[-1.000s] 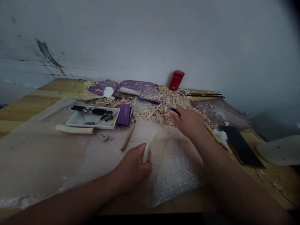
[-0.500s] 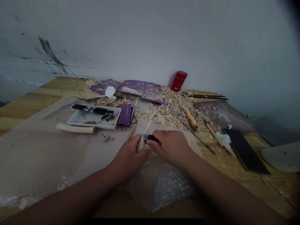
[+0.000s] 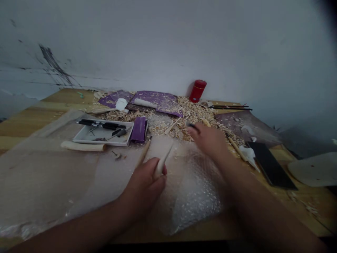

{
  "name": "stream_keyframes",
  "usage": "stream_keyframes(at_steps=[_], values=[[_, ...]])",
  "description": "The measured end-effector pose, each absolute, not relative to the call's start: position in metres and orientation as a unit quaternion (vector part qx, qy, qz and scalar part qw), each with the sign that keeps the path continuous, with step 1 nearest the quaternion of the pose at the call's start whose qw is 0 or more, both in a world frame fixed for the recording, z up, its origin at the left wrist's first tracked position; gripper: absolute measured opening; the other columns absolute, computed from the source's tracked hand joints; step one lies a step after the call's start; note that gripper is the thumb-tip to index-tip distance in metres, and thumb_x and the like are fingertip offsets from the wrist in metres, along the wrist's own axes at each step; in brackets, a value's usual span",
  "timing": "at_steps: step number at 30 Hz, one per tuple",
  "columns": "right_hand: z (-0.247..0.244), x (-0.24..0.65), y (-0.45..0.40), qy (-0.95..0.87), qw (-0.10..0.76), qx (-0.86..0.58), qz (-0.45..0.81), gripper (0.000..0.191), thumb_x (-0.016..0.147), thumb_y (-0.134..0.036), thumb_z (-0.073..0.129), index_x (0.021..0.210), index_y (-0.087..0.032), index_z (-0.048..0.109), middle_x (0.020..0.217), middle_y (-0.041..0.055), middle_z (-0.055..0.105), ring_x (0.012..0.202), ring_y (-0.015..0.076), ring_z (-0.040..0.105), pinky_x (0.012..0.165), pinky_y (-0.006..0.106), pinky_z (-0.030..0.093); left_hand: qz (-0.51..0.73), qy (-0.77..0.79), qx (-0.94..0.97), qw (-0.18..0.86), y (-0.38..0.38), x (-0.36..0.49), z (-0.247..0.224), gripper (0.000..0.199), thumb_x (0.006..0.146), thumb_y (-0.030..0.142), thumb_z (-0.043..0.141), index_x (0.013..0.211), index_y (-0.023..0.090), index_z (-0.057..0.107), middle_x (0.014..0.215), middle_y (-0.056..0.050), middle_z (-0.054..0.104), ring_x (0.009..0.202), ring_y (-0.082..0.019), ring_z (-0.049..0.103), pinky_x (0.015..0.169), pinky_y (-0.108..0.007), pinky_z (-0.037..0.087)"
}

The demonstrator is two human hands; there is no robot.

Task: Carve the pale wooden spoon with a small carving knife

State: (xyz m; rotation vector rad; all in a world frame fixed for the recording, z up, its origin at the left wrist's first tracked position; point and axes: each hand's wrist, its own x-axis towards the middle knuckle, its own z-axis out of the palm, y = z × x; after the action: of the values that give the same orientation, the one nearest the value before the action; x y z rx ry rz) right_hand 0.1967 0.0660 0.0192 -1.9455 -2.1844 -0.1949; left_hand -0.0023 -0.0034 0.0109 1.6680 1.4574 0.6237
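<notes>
As a left hand gripped a pale wood carving, a right hand held a dark-handled knife apart

While the fingers of the left hand were closed around its lower end, the slender carving tilted with its long axis running up and to the right, its tapered tip aimed toward the right hand. That hand was the farther of the two from the wood and did not touch it. Its fingers were pinched around the knife, though blur hid the blade and the exact grip. Both hands were over a crumpled sheet of bubble wrap flecked with shavings, which lay on translucent plastic sheeting spread across a wooden table. To the left of the carving sat a white tray of carving tools and a folded purple sheet. Beyond them, wood shavings were heaped toward a white wall, near a red cylindrical canister. A black rectangular pad lay at the right of the table.
</notes>
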Motion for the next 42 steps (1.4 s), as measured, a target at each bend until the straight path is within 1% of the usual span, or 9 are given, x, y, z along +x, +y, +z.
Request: stream_keyframes(at_steps=[5,10,15,20,28,31,34,38,42], values=[[0.022,0.210,0.066,-0.764,0.160,-0.624,-0.034,0.045,0.084,-0.050,0.020,0.077,-0.020,0.053,0.063,0.0011,0.057,0.057,0.0136,0.050,0.048,0.023,0.022,0.263,0.568,0.623,0.469,0.001,-0.003,0.009,0.006,0.070,0.022,0.044,0.076,0.020,0.045,0.053,0.007,0.042,0.046,-0.008,0.041,0.046,-0.020,0.032],[0.021,0.168,0.040,-0.856,0.120,-0.502,0.012,0.042,0.084,-0.049,0.022,0.077,-0.019,0.051,0.067,0.0002,0.058,0.059,0.0122,0.051,0.050,0.023,0.021,0.258,0.556,0.597,0.517,0.008,-0.003,0.008,0.011,0.065,0.020,0.048,0.075,0.019,0.044,0.052,0.008,0.040,0.044,-0.008,0.037,0.042,-0.019,0.030],[0.018,0.154,0.029,-0.889,0.081,-0.450,0.028,0.042,0.084,-0.050,0.024,0.079,-0.019,0.052,0.067,0.0008,0.059,0.059,0.0127,0.051,0.051,0.025,0.021,0.270,0.546,0.580,0.540,0.008,-0.002,0.010,0.017,0.057,0.010,0.045,0.072,0.017,0.045,0.058,0.006,0.044,0.049,-0.007,0.038,0.042,-0.018,0.030],[0.019,0.156,0.029,-0.866,0.088,-0.491,-0.030,0.042,0.084,-0.051,0.023,0.080,-0.020,0.050,0.069,0.0017,0.060,0.060,0.0148,0.052,0.051,0.026,0.020,0.243,0.529,0.541,0.608,0.006,-0.003,0.010,0.021,0.052,0.005,0.041,0.065,0.020,0.035,0.049,0.009,0.034,0.041,-0.006,0.033,0.036,-0.017,0.027],[0.022,0.155,0.036,-0.854,0.076,-0.511,-0.062,0.046,0.083,-0.054,0.020,0.083,-0.021,0.052,0.073,0.0028,0.061,0.063,0.0167,0.054,0.050,0.025,0.021,0.277,0.512,0.510,0.633,0.005,-0.006,0.002,0.023,0.053,0.003,0.040,0.067,0.020,0.035,0.050,0.008,0.037,0.039,-0.007,0.036,0.034,-0.018,0.028],[0.026,0.179,0.054,-0.789,0.066,-0.607,-0.070,0.049,0.082,-0.056,0.019,0.084,-0.021,0.054,0.071,0.0049,0.062,0.060,0.0172,0.054,0.048,0.024,0.021,0.261,0.515,0.495,0.649,0.000,-0.004,0.005,0.022,0.050,0.002,0.041,0.062,0.019,0.035,0.048,0.008,0.036,0.039,-0.006,0.035,0.035,-0.017,0.028],[0.029,0.205,0.066,-0.711,0.108,-0.689,-0.092,0.050,0.084,-0.051,0.015,0.086,-0.020,0.054,0.072,0.0060,0.062,0.061,0.0175,0.053,0.048,0.024,0.021,0.285,0.487,0.450,0.692,-0.005,-0.001,0.008,0.021,0.048,0.002,0.040,0.059,0.019,0.033,0.048,0.007,0.035,0.038,-0.005,0.033,0.034,-0.017,0.028],[0.026,0.197,0.057,-0.789,0.136,-0.598,-0.033,0.046,0.085,-0.050,0.019,0.081,-0.020,0.053,0.068,0.0022,0.060,0.060,0.0142,0.052,0.048,0.024,0.020,0.348,0.428,0.377,0.744,-0.004,0.002,0.009,0.020,0.049,0.004,0.040,0.062,0.019,0.035,0.053,0.007,0.032,0.039,-0.005,0.027,0.031,-0.016,0.024],[0.020,0.164,0.036,-0.861,0.117,-0.495,0.010,0.044,0.084,-0.050,0.022,0.080,-0.019,0.053,0.068,0.0010,0.060,0.059,0.0119,0.051,0.050,0.024,0.020,0.358,0.408,0.365,0.757,-0.001,0.002,0.008,0.024,0.048,0.005,0.042,0.067,0.019,0.037,0.056,0.007,0.032,0.040,-0.004,0.026,0.030,-0.015,0.021]])
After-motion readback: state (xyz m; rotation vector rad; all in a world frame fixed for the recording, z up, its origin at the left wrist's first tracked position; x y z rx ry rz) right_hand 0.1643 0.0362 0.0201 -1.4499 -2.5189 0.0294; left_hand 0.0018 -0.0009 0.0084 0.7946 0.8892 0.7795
